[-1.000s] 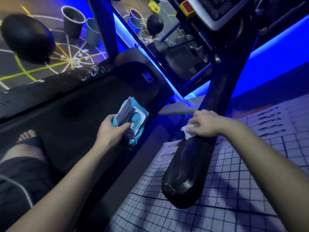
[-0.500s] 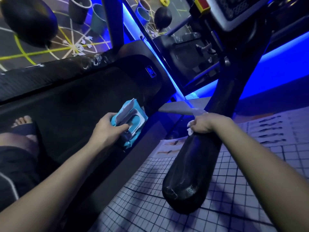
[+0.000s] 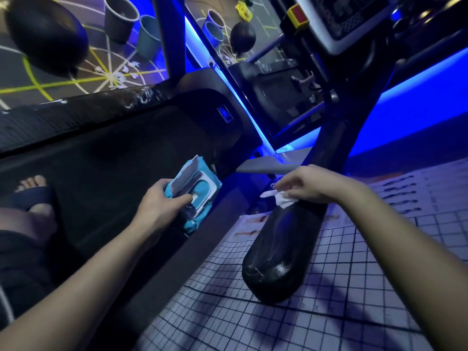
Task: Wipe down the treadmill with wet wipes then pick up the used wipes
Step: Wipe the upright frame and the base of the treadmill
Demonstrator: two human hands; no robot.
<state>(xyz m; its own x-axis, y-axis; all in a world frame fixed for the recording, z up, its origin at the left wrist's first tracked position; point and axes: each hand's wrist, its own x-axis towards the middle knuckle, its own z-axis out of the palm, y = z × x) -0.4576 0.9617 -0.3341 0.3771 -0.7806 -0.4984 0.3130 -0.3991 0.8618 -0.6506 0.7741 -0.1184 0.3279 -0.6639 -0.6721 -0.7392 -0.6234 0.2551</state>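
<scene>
Right hand (image 3: pixel 311 184) has a crumpled white wet wipe (image 3: pixel 278 197) pinched in its fingers, resting on the treadmill handrail (image 3: pixel 281 252), a glossy black rounded grip. Left hand (image 3: pixel 159 206) is curled around the soft teal wipes pack (image 3: pixel 195 191), hard flip lid open. My guess: on that slick curve the thin wipe could bunch up and slip off onto the grid mat (image 3: pixel 329 325).

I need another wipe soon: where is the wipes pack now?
Left of centre in the head view: the left hand grips the blue wipes pack, lid open, left of the black handrail.
</scene>
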